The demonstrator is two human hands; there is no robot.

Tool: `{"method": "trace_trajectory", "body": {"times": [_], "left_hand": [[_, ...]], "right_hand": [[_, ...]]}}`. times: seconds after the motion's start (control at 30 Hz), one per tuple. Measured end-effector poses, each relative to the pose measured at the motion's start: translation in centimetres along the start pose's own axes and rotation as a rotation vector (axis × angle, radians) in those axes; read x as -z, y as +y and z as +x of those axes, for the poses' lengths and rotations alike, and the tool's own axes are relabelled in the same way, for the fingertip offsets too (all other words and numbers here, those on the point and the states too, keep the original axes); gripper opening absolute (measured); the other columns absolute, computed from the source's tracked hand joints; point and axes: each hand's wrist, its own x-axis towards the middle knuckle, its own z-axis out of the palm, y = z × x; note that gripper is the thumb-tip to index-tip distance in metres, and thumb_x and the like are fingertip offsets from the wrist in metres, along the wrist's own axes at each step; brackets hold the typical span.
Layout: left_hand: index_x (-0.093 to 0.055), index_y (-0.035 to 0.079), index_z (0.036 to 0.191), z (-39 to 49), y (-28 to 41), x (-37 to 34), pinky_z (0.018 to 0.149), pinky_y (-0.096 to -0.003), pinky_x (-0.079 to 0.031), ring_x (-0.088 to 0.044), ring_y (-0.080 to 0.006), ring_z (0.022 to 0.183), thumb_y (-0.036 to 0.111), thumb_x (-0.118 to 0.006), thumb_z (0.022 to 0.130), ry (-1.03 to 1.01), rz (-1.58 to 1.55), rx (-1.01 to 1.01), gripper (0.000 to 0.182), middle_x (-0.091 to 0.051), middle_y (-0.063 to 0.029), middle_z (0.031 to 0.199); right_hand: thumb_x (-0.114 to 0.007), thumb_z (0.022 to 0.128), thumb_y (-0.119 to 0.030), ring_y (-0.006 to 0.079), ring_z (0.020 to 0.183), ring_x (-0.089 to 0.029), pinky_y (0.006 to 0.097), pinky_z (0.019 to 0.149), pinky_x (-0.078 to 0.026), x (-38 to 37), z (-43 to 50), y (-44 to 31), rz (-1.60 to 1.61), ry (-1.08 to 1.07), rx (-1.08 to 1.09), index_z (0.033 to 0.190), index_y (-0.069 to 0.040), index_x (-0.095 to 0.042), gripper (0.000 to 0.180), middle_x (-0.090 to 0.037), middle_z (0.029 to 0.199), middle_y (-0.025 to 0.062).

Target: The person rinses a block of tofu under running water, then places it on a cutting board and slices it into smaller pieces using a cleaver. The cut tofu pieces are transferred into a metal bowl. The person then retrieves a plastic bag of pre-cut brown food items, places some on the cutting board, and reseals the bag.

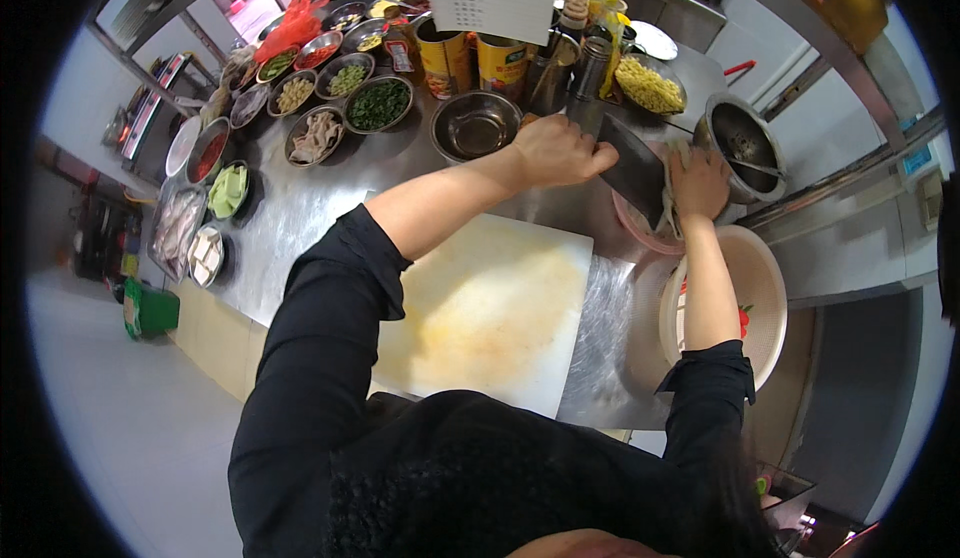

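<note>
My left hand (562, 151) is closed around the handle of a cleaver, whose dark, broad blade (631, 168) points right and towards me. With my right hand (699, 183) I hold a pale cloth (670, 196) against the end of the blade. Beneath the blade and cloth is a pink plastic basin (626, 220), partly hidden by them. A white cutting board (487, 318) with yellowish stains lies on the steel table before me, with nothing on it. Just beyond my left forearm stands a steel bowl (475, 124).
Steel bowls of chopped greens (379, 104), sliced meat (316, 136) and tofu pieces (205, 256) line the left and back. Large cans (501, 67) and oil bottles (611, 33) stand behind. At right are a steel pot (742, 142) and a plastic colander (769, 288) holding something red.
</note>
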Motion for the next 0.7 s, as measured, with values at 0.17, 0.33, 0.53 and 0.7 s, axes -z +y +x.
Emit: {"method": "trace_trajectory", "body": {"times": [0.17, 0.33, 0.53, 0.7], "left_hand": [[-0.053, 0.011, 0.091, -3.4, -1.9, 0.7, 0.048, -0.0347, -0.049, -0.066, -0.0222, 0.053, 0.018, -0.057, 0.084, -0.165, 0.022, 0.057, 0.011, -0.062, -0.0027, 0.059], [-0.051, 0.014, 0.086, -1.9, -0.2, 2.2, 0.048, -0.032, -0.046, -0.063, -0.0185, 0.052, 0.021, -0.059, 0.083, -0.074, 0.07, 0.019, 0.01, -0.058, -0.0006, 0.055], [-0.062, 0.017, 0.101, -11.5, 0.5, 9.0, 0.053, -0.0414, -0.052, -0.07, -0.0281, 0.066, 0.022, -0.064, 0.087, -0.416, -0.143, 0.645, 0.015, -0.069, -0.0075, 0.073], [-0.05, 0.014, 0.111, -23.8, 2.8, 16.0, 0.06, -0.0431, -0.052, -0.069, -0.0346, 0.068, 0.047, -0.072, 0.087, -0.499, -0.184, 1.339, 0.046, -0.071, -0.0129, 0.074]], "right_hand": [[-0.064, 0.086, -0.046, 0.0364, 0.102, -0.061, 0.0485, 0.08, -0.054, 1.9, 0.6, -0.1, -0.017, 0.092, -0.038, 0.091, -0.007, -0.072, 0.04, -0.065, 0.104, 0.0144], [-0.061, 0.088, -0.046, 0.0359, 0.102, -0.061, 0.047, 0.082, -0.053, 4.0, -0.4, -6.4, 0.128, 0.0, 0.243, 0.096, -0.009, -0.072, 0.04, -0.065, 0.107, 0.0144], [-0.059, 0.088, -0.052, 0.0391, 0.1, -0.065, 0.0484, 0.085, -0.052, 5.4, -1.2, -3.6, 0.129, -0.21, -0.134, 0.101, -0.006, -0.073, 0.05, -0.067, 0.107, 0.0203], [-0.071, 0.082, -0.04, 0.0369, 0.087, -0.068, 0.0427, 0.08, -0.053, 5.6, -5.7, -4.8, 0.9, -0.392, 0.007, 0.096, -0.004, -0.073, 0.038, -0.071, 0.093, 0.0202]]}}
